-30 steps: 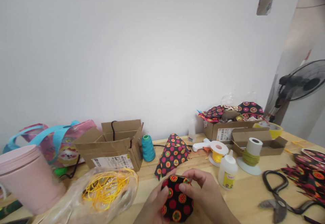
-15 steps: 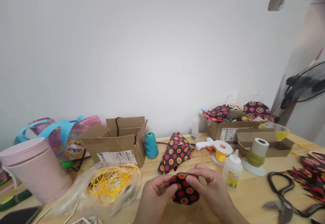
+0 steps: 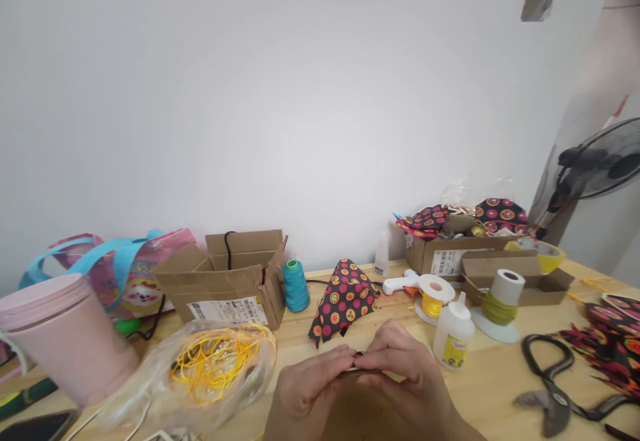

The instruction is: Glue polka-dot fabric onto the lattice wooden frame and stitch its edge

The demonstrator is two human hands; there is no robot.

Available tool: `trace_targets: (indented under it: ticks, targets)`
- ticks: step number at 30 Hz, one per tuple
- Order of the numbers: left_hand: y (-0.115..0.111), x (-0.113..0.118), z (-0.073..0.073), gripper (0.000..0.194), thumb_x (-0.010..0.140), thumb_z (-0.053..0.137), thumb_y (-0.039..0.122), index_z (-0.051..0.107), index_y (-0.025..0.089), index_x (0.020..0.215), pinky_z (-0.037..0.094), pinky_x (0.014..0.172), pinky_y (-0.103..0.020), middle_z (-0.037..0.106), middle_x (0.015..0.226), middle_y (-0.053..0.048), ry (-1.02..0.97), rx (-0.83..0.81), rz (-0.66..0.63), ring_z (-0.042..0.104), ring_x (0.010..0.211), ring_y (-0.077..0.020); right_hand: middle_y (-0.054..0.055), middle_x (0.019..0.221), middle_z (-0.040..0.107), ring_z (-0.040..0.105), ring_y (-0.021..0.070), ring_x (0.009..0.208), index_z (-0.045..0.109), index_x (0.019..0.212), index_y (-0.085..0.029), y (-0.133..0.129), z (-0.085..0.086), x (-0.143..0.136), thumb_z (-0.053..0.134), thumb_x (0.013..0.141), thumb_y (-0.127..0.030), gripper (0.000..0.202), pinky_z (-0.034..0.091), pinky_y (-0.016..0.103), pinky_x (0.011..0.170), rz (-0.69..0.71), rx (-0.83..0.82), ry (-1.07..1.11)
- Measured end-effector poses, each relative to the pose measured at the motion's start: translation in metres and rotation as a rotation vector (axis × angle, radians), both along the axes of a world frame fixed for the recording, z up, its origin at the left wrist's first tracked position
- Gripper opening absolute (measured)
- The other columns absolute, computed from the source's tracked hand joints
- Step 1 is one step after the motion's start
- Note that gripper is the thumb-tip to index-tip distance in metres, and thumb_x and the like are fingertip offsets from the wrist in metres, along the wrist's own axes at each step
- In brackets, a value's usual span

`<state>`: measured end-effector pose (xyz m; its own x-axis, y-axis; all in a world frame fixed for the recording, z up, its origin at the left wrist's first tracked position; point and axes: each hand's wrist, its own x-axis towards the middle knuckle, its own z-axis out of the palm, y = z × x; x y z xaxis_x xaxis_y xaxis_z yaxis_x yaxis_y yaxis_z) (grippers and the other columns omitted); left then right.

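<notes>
Between my two hands, low in the middle of the view, a small dark patterned fabric piece (image 3: pixel 356 370) is seen nearly edge-on, mostly covered by fingers. My left hand (image 3: pixel 313 388) pinches its left end. Fingers and thumb of my right hand (image 3: pixel 400 368) close on its right end, and the fingertips of both hands almost meet. Just behind them a folded black cloth with round red and orange motifs (image 3: pixel 345 301) lies on the wooden table (image 3: pixel 295 341).
Left: pink bin (image 3: pixel 67 341), bag of yellow cord (image 3: pixel 215 368), open carton (image 3: pixel 225 288), teal thread cone (image 3: pixel 297 286). Right: glue bottle (image 3: pixel 454 334), yellow spool (image 3: pixel 434 294), green cord spool (image 3: pixel 500 308), large black-handled shears (image 3: pixel 553 388), fabric scraps (image 3: pixel 610 348), filled box (image 3: pixel 425 254).
The fabric piece has tilted from showing its patterned face to nearly edge-on. My hands have turned with it and moved closer together, fingers now over its top.
</notes>
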<state>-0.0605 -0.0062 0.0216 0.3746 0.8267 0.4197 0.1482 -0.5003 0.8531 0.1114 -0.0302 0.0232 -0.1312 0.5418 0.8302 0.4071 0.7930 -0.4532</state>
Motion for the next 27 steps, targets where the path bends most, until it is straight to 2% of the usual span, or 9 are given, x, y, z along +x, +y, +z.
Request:
trace_targets:
  ticks: [4, 10, 15, 18, 23, 27]
  targets:
    - [-0.0006, -0.0008, 0.0022, 0.03, 0.064, 0.066, 0.011, 0.07, 0.034, 0.082, 0.052, 0.075, -0.032, 0.071, 0.089, 0.0, -0.012, 0.057, -0.019, 0.067, 0.081, -0.0241, 0.002, 0.063, 0.063, 0.056, 0.0143, 0.058, 0.066, 0.086, -0.023, -0.0002, 0.0, 0.0, 0.058, 0.078, -0.027, 0.011, 0.042, 0.027, 0.054, -0.002, 0.037, -0.01]
    - [0.0011, 0.0007, -0.0017, 0.028, 0.069, 0.064, 0.014, 0.07, 0.035, 0.084, 0.052, 0.072, -0.029, 0.072, 0.087, 0.001, 0.012, 0.07, -0.002, 0.068, 0.078, -0.0219, 0.003, 0.06, 0.062, 0.056, 0.0155, 0.059, 0.068, 0.082, -0.022, 0.001, -0.0012, -0.0018, 0.058, 0.077, -0.035, 0.017, 0.045, 0.027, 0.054, -0.051, -0.073, 0.049]
    - [0.0035, 0.0021, -0.0008, 0.016, 0.067, 0.066, 0.021, 0.073, 0.031, 0.076, 0.052, 0.068, -0.029, 0.074, 0.078, -0.001, 0.03, 0.006, 0.119, 0.067, 0.071, -0.0232, 0.003, 0.065, 0.063, 0.056, 0.0161, 0.062, 0.068, 0.078, -0.023, 0.0028, -0.002, -0.0002, 0.064, 0.072, -0.029, 0.009, 0.046, 0.027, 0.055, -0.109, -0.137, 0.113]
    - [0.0041, 0.0022, 0.0006, 0.016, 0.065, 0.067, 0.022, 0.073, 0.031, 0.078, 0.052, 0.07, -0.029, 0.074, 0.08, -0.001, 0.05, -0.006, 0.163, 0.067, 0.074, -0.0235, 0.002, 0.062, 0.062, 0.056, 0.0158, 0.06, 0.069, 0.076, -0.024, 0.004, -0.0033, 0.0009, 0.065, 0.072, -0.029, 0.008, 0.046, 0.026, 0.053, -0.109, -0.138, 0.107]
    - [0.004, 0.0009, 0.0004, 0.019, 0.067, 0.066, 0.02, 0.072, 0.031, 0.082, 0.05, 0.076, -0.03, 0.073, 0.085, -0.002, 0.051, 0.045, 0.142, 0.065, 0.08, -0.0238, 0.002, 0.062, 0.061, 0.056, 0.0162, 0.061, 0.069, 0.074, -0.023, 0.0044, -0.0036, -0.0004, 0.064, 0.072, -0.03, 0.009, 0.046, 0.027, 0.054, -0.11, -0.126, 0.1]
    - [0.0049, -0.0002, -0.0017, 0.019, 0.068, 0.065, 0.02, 0.072, 0.032, 0.081, 0.051, 0.074, -0.029, 0.073, 0.085, -0.001, 0.059, 0.079, 0.137, 0.066, 0.078, -0.0228, 0.003, 0.062, 0.061, 0.056, 0.016, 0.061, 0.069, 0.073, -0.022, 0.0039, -0.0035, -0.0009, 0.063, 0.073, -0.032, 0.012, 0.045, 0.026, 0.053, -0.098, -0.13, 0.097]
